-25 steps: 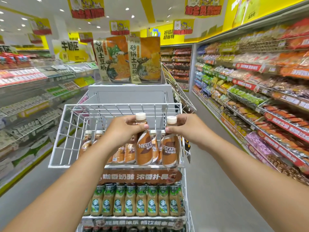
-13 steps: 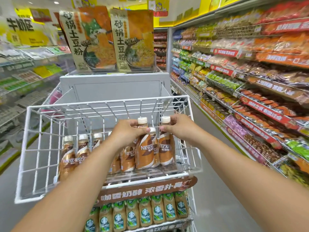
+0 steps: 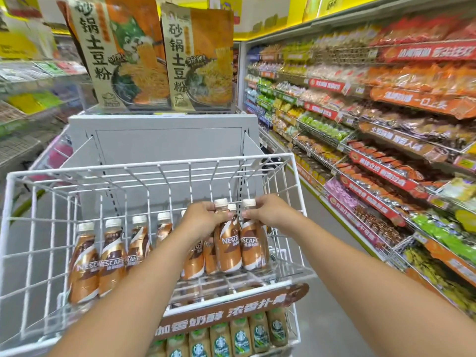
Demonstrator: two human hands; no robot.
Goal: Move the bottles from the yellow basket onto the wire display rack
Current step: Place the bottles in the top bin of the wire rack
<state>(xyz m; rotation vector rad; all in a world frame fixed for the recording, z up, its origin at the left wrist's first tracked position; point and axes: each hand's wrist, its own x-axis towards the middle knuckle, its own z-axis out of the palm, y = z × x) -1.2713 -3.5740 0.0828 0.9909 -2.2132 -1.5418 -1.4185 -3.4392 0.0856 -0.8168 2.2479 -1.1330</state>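
A white wire display rack point(image 3: 144, 167) stands in front of me, and several brown Nescafe bottles point(image 3: 86, 264) stand in a row inside its top shelf. My left hand point(image 3: 203, 222) grips the neck of one brown bottle point(image 3: 228, 251) with a white cap. Beside it, my right hand point(image 3: 273, 215) grips the neck of another such bottle point(image 3: 251, 249). Both bottles are upright, low in the shelf's right part, close to the other bottles. The yellow basket is out of view.
Green-labelled Starbucks bottles point(image 3: 221, 341) fill the tier below, under a brown sign strip point(image 3: 231, 313). Two orange noodle packs point(image 3: 164, 55) stand on a grey box point(image 3: 164, 135) behind the rack. Snack shelves point(image 3: 386, 130) line the right of the aisle, more shelving point(image 3: 28, 99) the left.
Both hands have moved the two bottles down and forward into the top shelf, next to the standing row. My view has come closer and tilted down.
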